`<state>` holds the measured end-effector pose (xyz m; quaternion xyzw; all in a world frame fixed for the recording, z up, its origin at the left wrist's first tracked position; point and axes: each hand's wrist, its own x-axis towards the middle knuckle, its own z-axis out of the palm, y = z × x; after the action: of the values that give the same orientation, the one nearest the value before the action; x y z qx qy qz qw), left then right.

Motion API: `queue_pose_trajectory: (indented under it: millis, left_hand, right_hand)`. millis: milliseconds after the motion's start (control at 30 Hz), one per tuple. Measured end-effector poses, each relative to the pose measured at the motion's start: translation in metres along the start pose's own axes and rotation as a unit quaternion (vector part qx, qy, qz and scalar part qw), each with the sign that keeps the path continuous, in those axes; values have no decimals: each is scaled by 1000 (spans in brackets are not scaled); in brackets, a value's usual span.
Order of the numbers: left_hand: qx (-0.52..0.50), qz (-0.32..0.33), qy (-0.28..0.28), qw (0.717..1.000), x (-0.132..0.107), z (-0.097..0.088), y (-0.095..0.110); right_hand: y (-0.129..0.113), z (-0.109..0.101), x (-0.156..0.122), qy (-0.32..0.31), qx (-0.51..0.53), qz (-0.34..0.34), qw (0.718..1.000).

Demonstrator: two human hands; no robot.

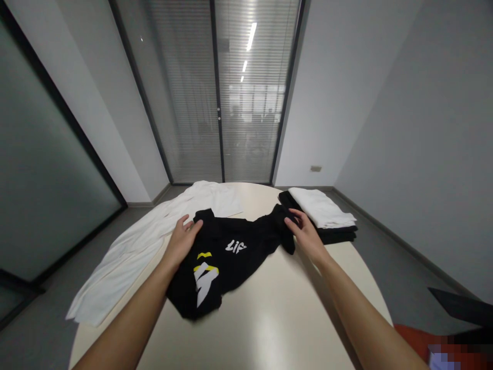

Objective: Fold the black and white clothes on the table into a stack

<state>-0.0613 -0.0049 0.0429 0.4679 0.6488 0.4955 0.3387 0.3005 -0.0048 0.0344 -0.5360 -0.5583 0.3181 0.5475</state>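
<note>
A black T-shirt (239, 267) with white lettering and a white-and-yellow print lies partly bunched on the table. My left hand (185, 236) is at its upper left edge, thumb on the cloth and fingers curled behind it. At the right end my right hand (302, 228) pinches a bunched part of the same shirt, lifted a little off the table. The shirt's lower left part is folded over itself near my left forearm.
White cloth (131, 252) spreads along the left side of the round cream table (265, 318), hanging at its edge. Folded black and white garments (323, 208) are stacked at the back right. Beyond stands a glass partition with blinds (250, 128). A red item (414, 339) shows at the lower right.
</note>
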Motion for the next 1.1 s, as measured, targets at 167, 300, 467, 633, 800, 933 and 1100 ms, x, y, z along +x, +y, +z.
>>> queue_pose_trajectory:
  millis: [167, 300, 467, 633, 800, 933, 1100]
  left_hand:
    - [276, 165, -47, 946, -30, 4, 4]
    - [364, 166, -130, 907, -37, 4, -3]
    - [243, 199, -150, 938, -25, 4, 2]
    - [67, 229, -23, 971, -9, -4, 18]
    - [41, 158, -15, 986, -1, -6, 7]
    - [278, 190, 16, 941, -10, -4, -3]
    - [391, 139, -39, 909, -22, -7, -5]
  right_hand:
    - [-1, -2, -17, -199, -129, -35, 971]
    - [3, -4, -19, -224, -205, -56, 951]
    - [2, -1, -15, -197, -276, -66, 939]
    - [-11, -4, -12, -48, -285, -52, 956]
    - [-9, -2, -7, 43, -218, -79, 972]
    - [-1, 9, -10, -15, -158, -95, 983]
    - [2, 18, -24, -169, -174, -123, 963]
